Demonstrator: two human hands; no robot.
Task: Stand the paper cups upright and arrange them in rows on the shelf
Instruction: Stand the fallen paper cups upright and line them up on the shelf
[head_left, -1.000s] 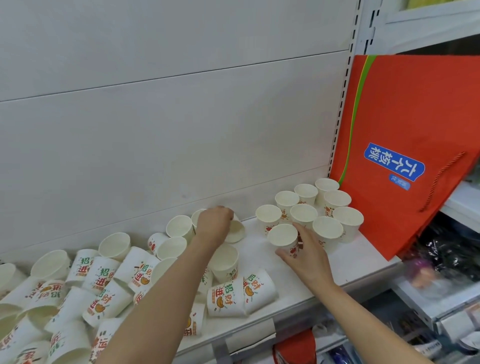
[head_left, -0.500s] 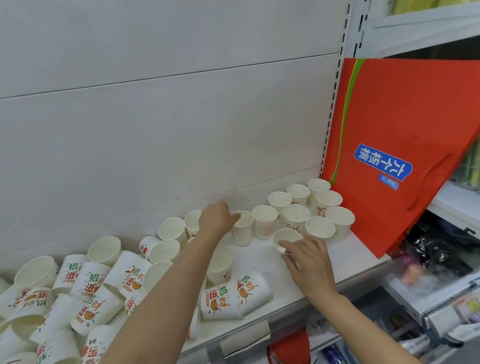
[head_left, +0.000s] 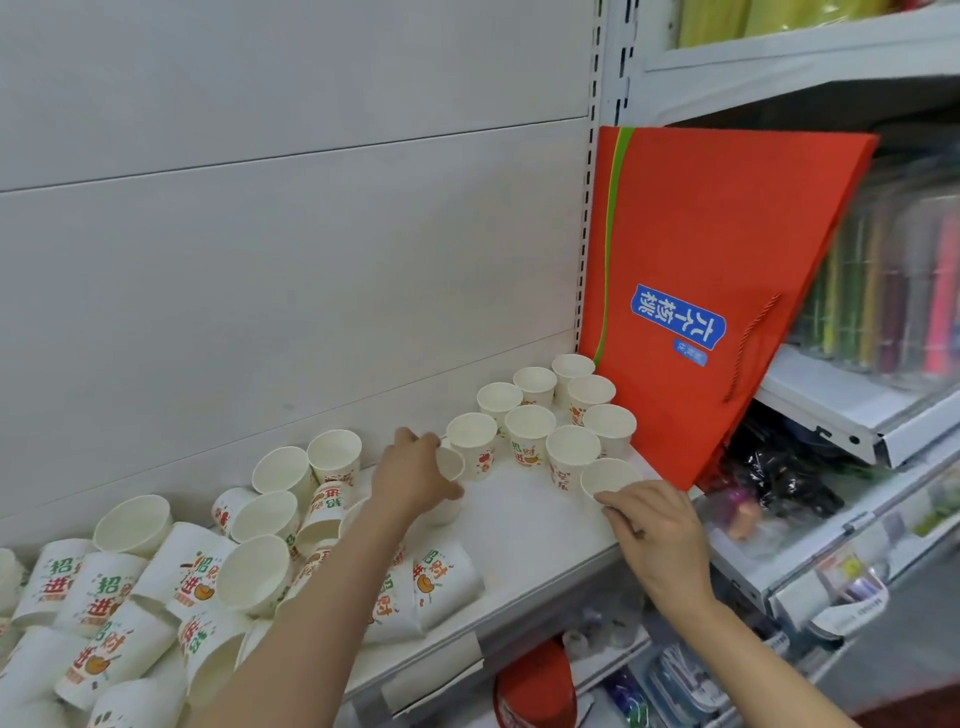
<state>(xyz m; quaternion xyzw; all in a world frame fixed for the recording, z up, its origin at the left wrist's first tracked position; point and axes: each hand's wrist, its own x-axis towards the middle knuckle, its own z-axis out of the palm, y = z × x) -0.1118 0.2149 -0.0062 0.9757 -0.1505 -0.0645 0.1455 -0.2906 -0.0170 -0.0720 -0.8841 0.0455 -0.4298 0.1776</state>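
Several white paper cups with red and green print stand upright in rows (head_left: 530, 423) at the right end of the white shelf (head_left: 524, 519). My left hand (head_left: 413, 475) grips an upright cup (head_left: 451, 462) beside the left end of the back row. My right hand (head_left: 652, 525) holds the rim of another upright cup (head_left: 608, 475) at the front right, next to the rows. A heap of tipped cups (head_left: 156, 587) covers the shelf's left half, partly hidden by my left forearm.
A red paper bag (head_left: 717, 249) leans against the shelf's right end, just behind the rows. To the right is another shelving unit (head_left: 857, 415) with packaged goods. A white back panel (head_left: 291, 260) rises behind the cups.
My right hand slid its cup rightward to the front right of the rows. My left hand brought its cup beside the back row and now sits lower on it.
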